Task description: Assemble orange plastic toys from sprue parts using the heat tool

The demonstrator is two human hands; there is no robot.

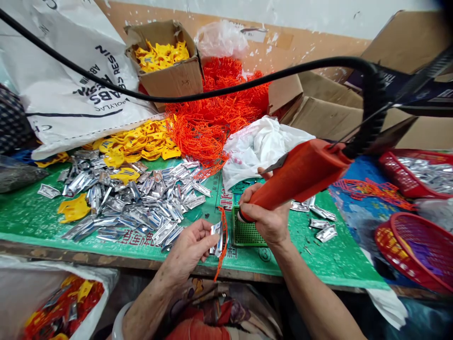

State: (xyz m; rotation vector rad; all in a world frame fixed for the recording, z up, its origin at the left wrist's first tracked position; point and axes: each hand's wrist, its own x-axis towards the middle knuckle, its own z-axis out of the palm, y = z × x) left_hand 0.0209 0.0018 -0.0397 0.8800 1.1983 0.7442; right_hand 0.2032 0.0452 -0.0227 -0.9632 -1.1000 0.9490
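My left hand (pixel 189 248) is closed on a small shiny metal piece (pixel 216 233) just above the table's front edge. A thin orange plastic strip (pixel 223 250) stands upright against that piece, its lower end hanging past my fingers. My right hand (pixel 271 224) wraps around an orange-red electric screwdriver (pixel 300 172), with a black cable (pixel 226 92) running from its back end. The tool slants down to the left, and its tip is hidden by my hand. Under my right hand sits a small green perforated basket (pixel 249 244). Left of my left hand lies a heap of similar metal pieces (pixel 141 203).
Yellow plastic parts (pixel 141 141) and tangled orange strips (pixel 205 127) are piled behind the metal heap. A cardboard box (pixel 173 80) holds more yellow parts. Red baskets (pixel 424 250) stand at right, near a few loose metal pieces (pixel 326 233). The black cable arches across the view.
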